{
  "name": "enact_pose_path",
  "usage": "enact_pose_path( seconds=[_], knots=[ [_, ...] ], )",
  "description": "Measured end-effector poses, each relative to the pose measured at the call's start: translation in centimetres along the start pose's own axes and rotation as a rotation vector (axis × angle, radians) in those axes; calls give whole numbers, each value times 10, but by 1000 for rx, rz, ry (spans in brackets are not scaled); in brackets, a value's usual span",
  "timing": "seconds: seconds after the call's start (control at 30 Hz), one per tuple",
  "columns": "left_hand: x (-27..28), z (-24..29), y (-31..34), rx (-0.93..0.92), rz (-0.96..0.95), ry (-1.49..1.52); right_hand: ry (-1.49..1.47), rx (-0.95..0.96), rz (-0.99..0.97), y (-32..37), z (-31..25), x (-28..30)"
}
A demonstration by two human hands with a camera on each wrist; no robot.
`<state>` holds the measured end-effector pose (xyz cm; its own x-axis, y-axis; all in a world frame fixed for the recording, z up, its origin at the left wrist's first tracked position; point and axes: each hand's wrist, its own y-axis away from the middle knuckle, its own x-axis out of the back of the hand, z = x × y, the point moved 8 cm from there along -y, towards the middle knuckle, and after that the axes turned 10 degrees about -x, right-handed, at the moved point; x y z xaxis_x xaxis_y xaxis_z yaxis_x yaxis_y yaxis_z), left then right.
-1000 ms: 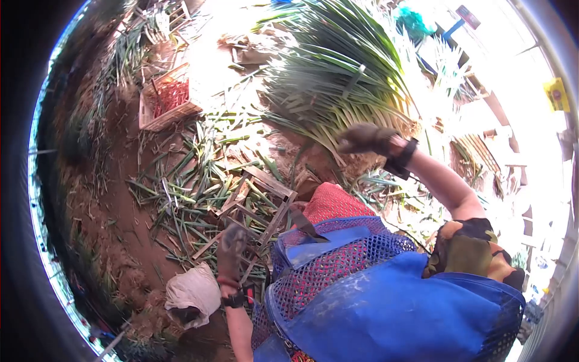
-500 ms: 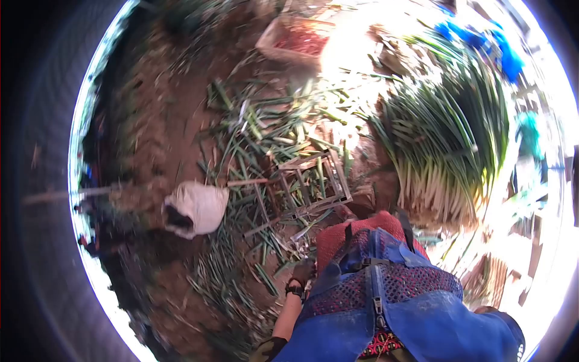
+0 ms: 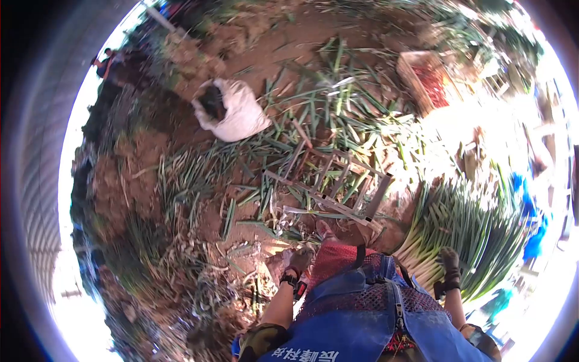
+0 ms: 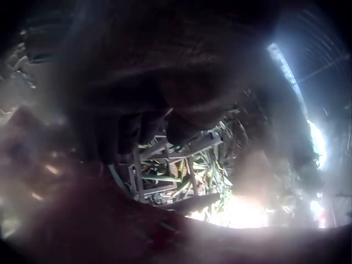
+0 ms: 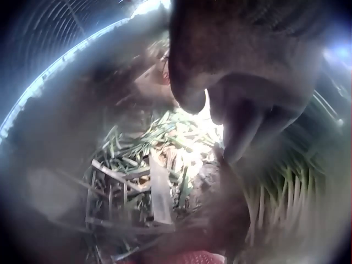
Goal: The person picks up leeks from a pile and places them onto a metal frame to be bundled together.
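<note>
My left hand (image 3: 300, 260), in a dark glove, hangs beside the red-covered knee (image 3: 329, 259). Its fingers droop loosely in the left wrist view, with nothing seen in them. On the other side, my gloved right hand (image 3: 449, 260) hangs at the near edge of a big heap of long green onions (image 3: 482, 217), overlapping it in the head view. The right wrist view shows the glove (image 5: 242, 60) with loosely bent fingers and nothing in them. Ahead of the feet lies a slatted wooden frame (image 3: 378, 194), like a small stool on its side.
Loose onion leaves (image 3: 313, 114) litter the brown soil around the frame. A white sack (image 3: 244, 114) with a dark opening lies at the upper left. Farther off stands a crate (image 3: 411, 84) holding red strips. Blue plastic (image 3: 534, 238) lies beyond the onion heap.
The view has swung left, so the sack, frame and onion heap sit differently. My right hand, earlier stretched over the onion heap, is now down by the body. The left stays low.
</note>
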<state>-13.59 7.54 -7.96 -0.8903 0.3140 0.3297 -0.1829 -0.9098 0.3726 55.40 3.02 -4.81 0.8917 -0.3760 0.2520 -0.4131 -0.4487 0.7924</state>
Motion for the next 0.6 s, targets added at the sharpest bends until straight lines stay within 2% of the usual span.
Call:
enact_pose_path(
  seconds=[0.03,0.07,0.1,0.13,0.17,0.2,0.23,0.27,0.3,0.33,0.43,0.53,0.6],
  knots=[
    [12,-12,14,-31,47,-31,51,-10,-36,8,-9,-35],
    [24,-22,28,-61,94,-64,85,7,-177,9,-12,-71],
    [38,-41,43,-2,56,-70,158,-65,-240,9,-4,-103],
    [50,-42,51,94,60,-116,365,-22,-324,15,-6,-139],
    [63,-42,60,192,60,-162,574,-52,-320,26,-10,-171],
    [75,-40,69,289,56,-204,921,176,-414,38,-24,-209],
    [85,-52,76,133,9,-485,1226,460,-450,55,-39,-247],
    [90,-62,83,-23,-36,-770,1338,542,-481,63,-48,-279],
    [97,-74,91,-198,98,-861,1415,494,-516,69,-59,-307],
    [112,-85,91,9,136,-649,1490,440,-549,75,-72,-330],
    [131,-88,114,493,250,-108,1562,567,-504,87,-117,-391],
    [136,-67,127,545,473,252,1354,697,-561,83,-152,-428],
    [129,-99,124,416,509,219,1366,627,-445,78,-170,-440]
  ],
)
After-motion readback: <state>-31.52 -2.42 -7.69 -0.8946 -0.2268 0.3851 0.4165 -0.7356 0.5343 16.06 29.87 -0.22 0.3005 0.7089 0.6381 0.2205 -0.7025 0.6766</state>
